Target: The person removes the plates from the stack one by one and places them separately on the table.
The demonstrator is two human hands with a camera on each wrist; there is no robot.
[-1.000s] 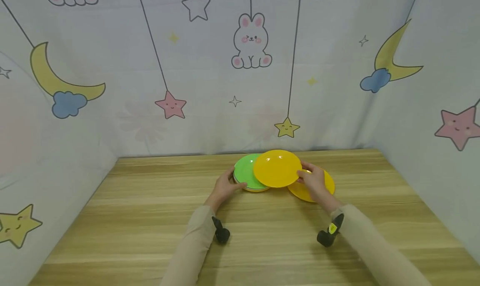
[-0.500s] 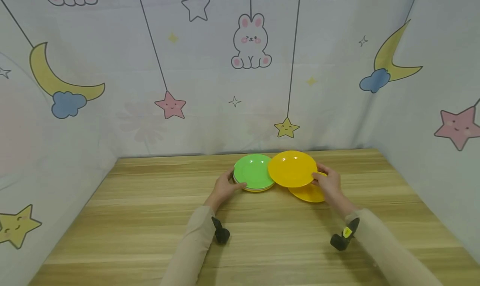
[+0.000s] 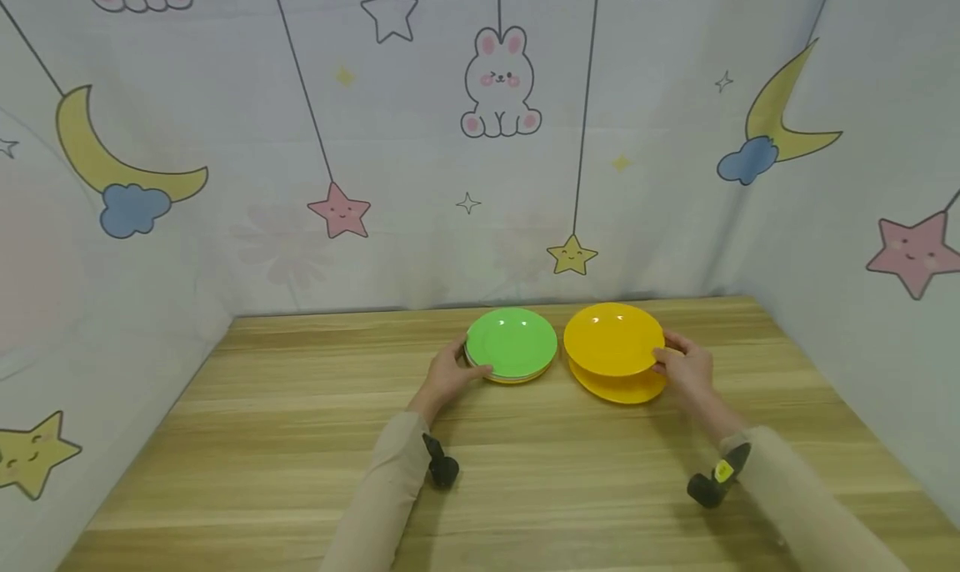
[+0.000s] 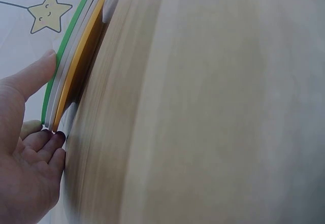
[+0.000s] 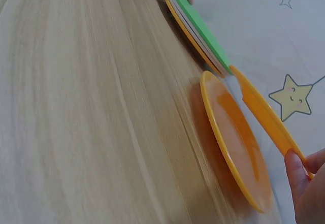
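Note:
My right hand (image 3: 688,373) pinches the right rim of a yellow-orange plate (image 3: 611,338), thumb on top. That plate hangs over a second yellow-orange plate (image 3: 617,390), which lies on the table; the right wrist view shows a gap between the two. To the left is a stack topped by a green plate (image 3: 513,343). Beneath the green rim, the left wrist view shows whitish edges and an orange plate (image 4: 81,56) at the bottom. My left hand (image 3: 446,378) holds the stack at its left side, thumb at the green rim and fingertips at the lower edge.
A wooden table (image 3: 480,489) carries everything. Close behind the plates hangs a pale curtain (image 3: 420,155) printed with stars, moons and a rabbit; more of it stands on both sides. Each wrist bears a black camera mount (image 3: 442,470).
My right hand has carried the yellow-orange plate to the right, off the green plate and over the other yellow-orange plate. The left hand has stayed at the stack.

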